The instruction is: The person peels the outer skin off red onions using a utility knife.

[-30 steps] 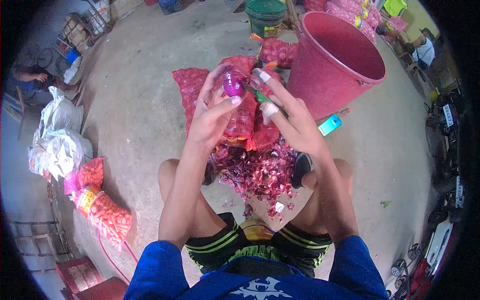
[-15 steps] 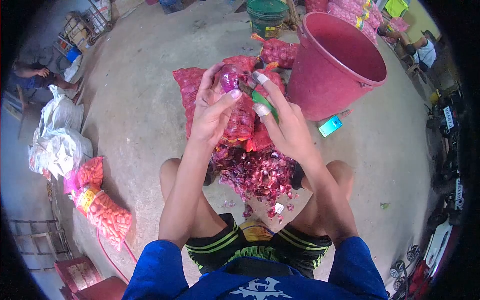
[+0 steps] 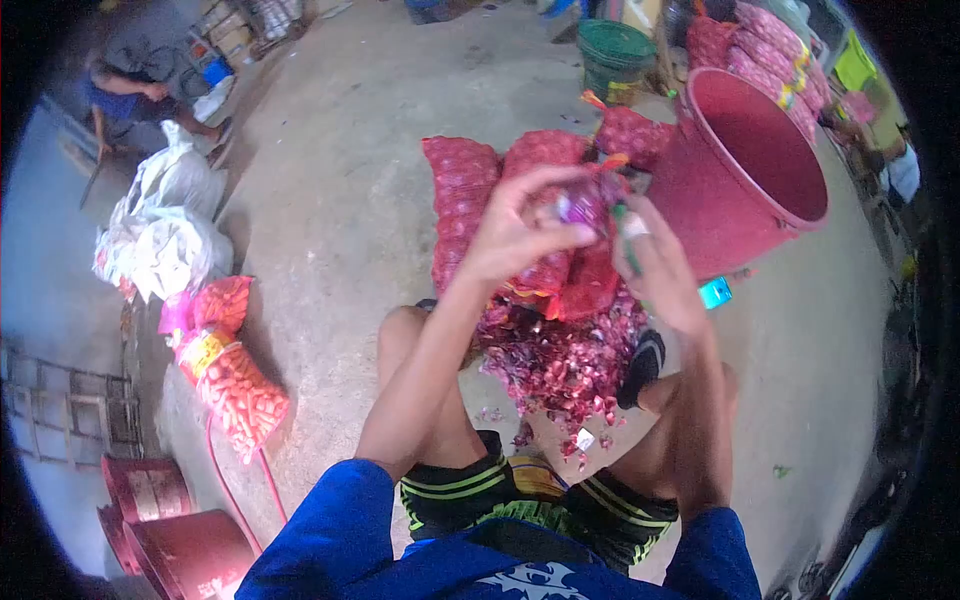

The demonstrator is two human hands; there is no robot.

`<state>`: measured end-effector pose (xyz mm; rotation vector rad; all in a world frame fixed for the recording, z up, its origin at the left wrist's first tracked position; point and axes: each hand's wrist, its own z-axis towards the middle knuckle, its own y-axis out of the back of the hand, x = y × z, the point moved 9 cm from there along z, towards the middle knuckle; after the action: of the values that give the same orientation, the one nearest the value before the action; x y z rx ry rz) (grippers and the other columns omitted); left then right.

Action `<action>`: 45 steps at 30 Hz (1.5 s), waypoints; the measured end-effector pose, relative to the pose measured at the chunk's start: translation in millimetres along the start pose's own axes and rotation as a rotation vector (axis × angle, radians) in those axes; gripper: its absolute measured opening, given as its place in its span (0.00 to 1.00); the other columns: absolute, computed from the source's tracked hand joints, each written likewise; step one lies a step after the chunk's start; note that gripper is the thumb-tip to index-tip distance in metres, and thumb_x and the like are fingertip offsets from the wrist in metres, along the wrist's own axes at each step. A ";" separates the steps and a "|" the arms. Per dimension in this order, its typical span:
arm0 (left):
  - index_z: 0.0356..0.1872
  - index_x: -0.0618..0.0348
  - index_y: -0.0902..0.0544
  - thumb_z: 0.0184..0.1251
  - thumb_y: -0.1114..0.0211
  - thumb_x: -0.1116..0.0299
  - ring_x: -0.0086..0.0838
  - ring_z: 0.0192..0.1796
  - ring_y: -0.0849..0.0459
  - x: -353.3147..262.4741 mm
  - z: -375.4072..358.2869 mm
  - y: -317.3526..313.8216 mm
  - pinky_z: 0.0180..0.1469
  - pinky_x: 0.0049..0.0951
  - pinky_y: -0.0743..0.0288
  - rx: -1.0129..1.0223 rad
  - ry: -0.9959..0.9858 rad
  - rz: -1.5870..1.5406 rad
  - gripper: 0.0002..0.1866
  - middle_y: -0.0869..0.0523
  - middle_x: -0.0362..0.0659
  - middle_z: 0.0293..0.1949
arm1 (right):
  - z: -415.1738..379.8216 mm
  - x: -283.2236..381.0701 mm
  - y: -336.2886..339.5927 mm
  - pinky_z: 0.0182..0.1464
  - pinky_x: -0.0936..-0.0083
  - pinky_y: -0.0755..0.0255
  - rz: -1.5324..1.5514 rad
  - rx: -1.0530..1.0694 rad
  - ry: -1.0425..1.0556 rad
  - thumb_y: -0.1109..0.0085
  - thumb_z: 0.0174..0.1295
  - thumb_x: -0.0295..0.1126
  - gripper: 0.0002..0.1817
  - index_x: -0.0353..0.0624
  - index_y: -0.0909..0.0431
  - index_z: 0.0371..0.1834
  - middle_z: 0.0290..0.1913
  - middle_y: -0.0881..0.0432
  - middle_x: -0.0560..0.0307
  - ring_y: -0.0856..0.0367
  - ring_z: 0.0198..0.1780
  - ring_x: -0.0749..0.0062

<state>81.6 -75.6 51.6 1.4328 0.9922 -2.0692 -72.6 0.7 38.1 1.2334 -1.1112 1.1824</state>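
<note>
My left hand (image 3: 525, 225) holds a purple-red onion (image 3: 583, 208) between thumb and fingers, above the red net sacks of onions (image 3: 465, 190). Just right of the onion is my right hand (image 3: 660, 260), its fingers closed round a green-handled knife (image 3: 628, 238); the blade is blurred. White wraps cover some of its fingertips. Below both hands, a heap of onion skins (image 3: 560, 360) lies on the floor between my feet.
A large red tub (image 3: 720, 220) stands at the right, with a phone (image 3: 715, 292) on the floor beside it. Behind is a green bucket (image 3: 615, 60). White sacks (image 3: 180, 250) and a net bag of carrots (image 3: 240, 395) lie left. A person (image 3: 130, 95) sits at the upper left.
The view has swung left, so the scene sits further right. My right hand has closed in on the onion and its fingers are more curled; the onion is still in my left hand.
</note>
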 end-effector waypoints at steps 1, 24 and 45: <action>0.72 0.63 0.23 0.59 0.21 0.85 0.28 0.60 0.12 9.5 -1.1 -0.1 0.58 0.30 0.11 0.064 0.029 0.196 0.38 0.17 0.45 0.65 | -3.5 8.7 2.8 0.28 0.85 0.41 0.085 0.053 -0.071 0.56 0.84 0.39 0.25 0.42 0.35 0.79 0.32 0.27 0.67 0.34 0.26 0.87; 0.69 0.62 0.22 0.58 0.18 0.82 0.27 0.59 0.12 7.2 -1.6 -14.9 0.63 0.30 0.14 0.021 -0.067 0.049 0.36 0.14 0.44 0.61 | -6.5 17.2 44.8 0.25 0.87 0.41 0.038 -0.144 0.103 0.55 0.88 0.34 0.26 0.41 0.39 0.84 0.30 0.32 0.73 0.37 0.25 0.91; 0.68 0.63 0.21 0.59 0.19 0.84 0.28 0.59 0.11 -0.7 -2.6 -5.5 0.62 0.31 0.13 -0.029 -0.101 -0.030 0.34 0.13 0.45 0.60 | -1.4 21.3 36.1 0.28 0.83 0.26 0.060 -0.034 0.257 0.56 0.84 0.26 0.30 0.40 0.47 0.87 0.43 0.17 0.52 0.22 0.27 0.80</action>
<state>79.7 -70.1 53.4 1.2926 1.0038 -2.1176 -106.9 2.2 62.2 0.9958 -0.9770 1.3217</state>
